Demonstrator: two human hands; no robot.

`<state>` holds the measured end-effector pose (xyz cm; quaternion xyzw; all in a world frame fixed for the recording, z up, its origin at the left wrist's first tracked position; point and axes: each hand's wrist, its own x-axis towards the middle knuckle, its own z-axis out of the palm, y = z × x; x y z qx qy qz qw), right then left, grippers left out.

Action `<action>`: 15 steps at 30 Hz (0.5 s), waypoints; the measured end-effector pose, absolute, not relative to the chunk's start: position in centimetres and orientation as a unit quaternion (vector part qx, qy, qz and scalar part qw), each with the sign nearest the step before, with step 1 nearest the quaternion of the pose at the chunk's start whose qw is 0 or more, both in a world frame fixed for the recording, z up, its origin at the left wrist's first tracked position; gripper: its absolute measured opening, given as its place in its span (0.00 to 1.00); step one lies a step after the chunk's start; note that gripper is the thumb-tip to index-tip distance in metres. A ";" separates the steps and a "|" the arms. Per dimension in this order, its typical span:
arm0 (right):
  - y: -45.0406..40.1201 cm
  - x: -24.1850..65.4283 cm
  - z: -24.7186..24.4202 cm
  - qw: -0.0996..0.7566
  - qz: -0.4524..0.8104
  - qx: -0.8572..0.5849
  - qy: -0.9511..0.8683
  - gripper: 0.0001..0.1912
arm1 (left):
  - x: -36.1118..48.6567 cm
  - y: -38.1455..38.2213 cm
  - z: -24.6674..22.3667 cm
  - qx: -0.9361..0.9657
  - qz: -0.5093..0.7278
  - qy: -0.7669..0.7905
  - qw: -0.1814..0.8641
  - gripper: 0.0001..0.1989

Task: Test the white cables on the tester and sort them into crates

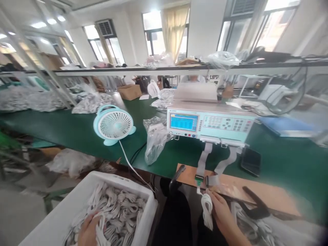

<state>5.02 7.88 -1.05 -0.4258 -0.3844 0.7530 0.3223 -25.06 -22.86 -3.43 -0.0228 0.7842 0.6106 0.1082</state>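
Note:
My left hand [88,229] is closed round a white cable bundle [101,229] inside the white bin [151,208], which holds many coiled white cables [120,208]. At the wooden board's edge, my right hand [217,205] has its fingers pressed together beside another coiled white cable [207,206]. That cable hangs from a small green connector [199,181] at the end of a grey ribbon cable [202,162]. A second ribbon cable [225,162] ends close to my right fingertips. Both ribbons run from the front of a light-blue tester [210,123] with a lit screen.
A light-blue fan [115,124] stands on the green table [77,128], with a plastic bag [155,140] between it and the tester. A phone [251,161] lies right of the ribbons. Black clamps [176,177] grip the wooden board [276,198]. More cables are at lower right.

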 end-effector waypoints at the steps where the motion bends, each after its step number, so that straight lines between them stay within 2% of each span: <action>1: 7.8 5.0 -0.9 0.325 0.752 -0.425 -0.384 0.13 | -23.8 -21.2 -1.8 -0.016 0.640 0.759 0.114 0.11; 5: 7.6 5.0 -0.3 0.323 0.759 -0.419 -0.380 0.13 | -16.1 -12.6 2.8 0.141 0.648 0.686 0.300 0.15; 8: 7.5 5.0 -0.2 0.323 0.763 -0.414 -0.378 0.13 | -10.7 -6.1 2.4 0.203 0.584 0.656 0.432 0.18; 11: 7.5 5.0 -0.3 0.330 0.769 -0.401 -0.373 0.14 | -7.5 -1.1 0.4 0.237 0.539 0.655 0.474 0.21; 15: 7.5 5.0 0.1 0.330 0.778 -0.375 -0.380 0.18 | -5.7 2.2 -1.0 0.248 0.566 0.617 0.487 0.21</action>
